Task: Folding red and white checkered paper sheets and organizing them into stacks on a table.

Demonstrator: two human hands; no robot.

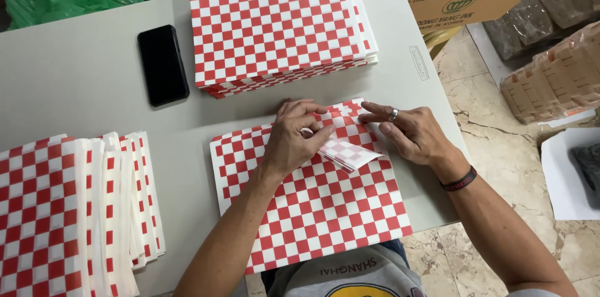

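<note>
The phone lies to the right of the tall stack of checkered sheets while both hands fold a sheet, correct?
Not quite: the head view shows the black phone left of the stack. Both hands, left and right, are indeed folding a checkered sheet.

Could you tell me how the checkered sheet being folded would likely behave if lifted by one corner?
The checkered sheet looks thin; its corner curls under the left hand, so it would probably droop. It likely weighs very little and may slide on the smooth table. The right hand pins its edge.
</note>
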